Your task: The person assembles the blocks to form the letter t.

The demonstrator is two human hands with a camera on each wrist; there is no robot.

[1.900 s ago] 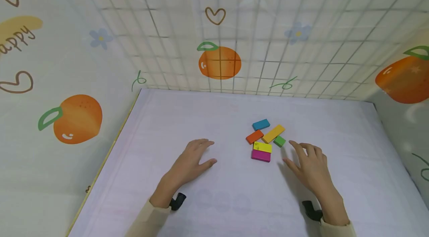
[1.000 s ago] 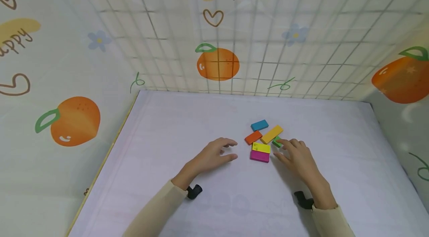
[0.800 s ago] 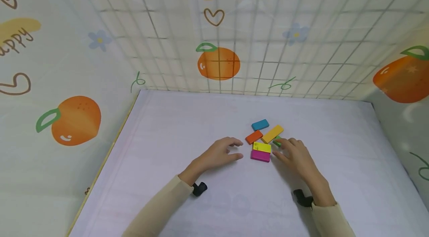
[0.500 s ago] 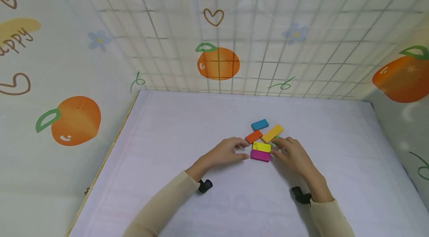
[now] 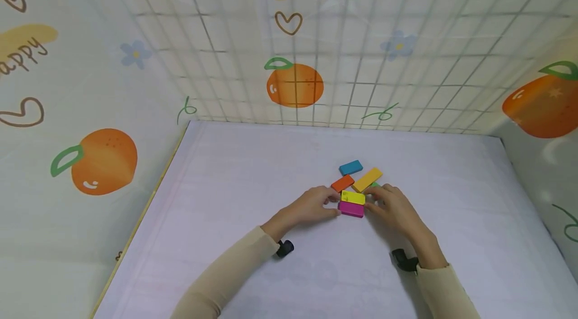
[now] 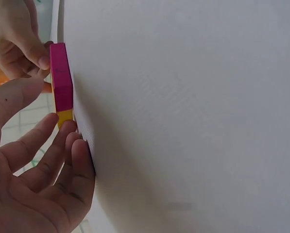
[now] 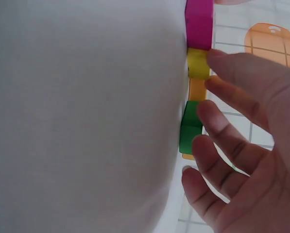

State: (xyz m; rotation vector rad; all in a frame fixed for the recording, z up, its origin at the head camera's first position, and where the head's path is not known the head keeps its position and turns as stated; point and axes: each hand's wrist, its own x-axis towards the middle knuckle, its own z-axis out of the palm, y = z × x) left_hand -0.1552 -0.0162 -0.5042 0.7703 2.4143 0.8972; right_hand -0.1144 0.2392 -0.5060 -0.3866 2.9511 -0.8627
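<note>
Where the magenta block [image 5: 350, 209] lies: while it sits right of centre in the head view, we find its long side against the yellow block [image 5: 353, 197], both on the white table [image 5: 253, 158].
Left hand [image 5: 316, 203]: at the pair's left end, thumb and fingers parted and loosely bent; we cannot confirm contact.
Right hand [image 5: 397, 208]: at the pair's right end, digits likewise spread, one tip seemingly on the yellow block at upper right of the right wrist view; we see no firm grip.
Neighbours: red block [image 5: 343, 183] and amber block [image 5: 368, 179] just above the pair in frame, blue block [image 5: 350, 167] higher; green block [image 7: 191, 128] mostly hidden by the right fingers in the head view.
Risk to the pair: we judge uneven end pressure could skew or part the blocks, nothing visible joining them.
Risk to neighbours: we judge a wide left forefinger could nudge the red block, trailing right fingers the green.
</note>
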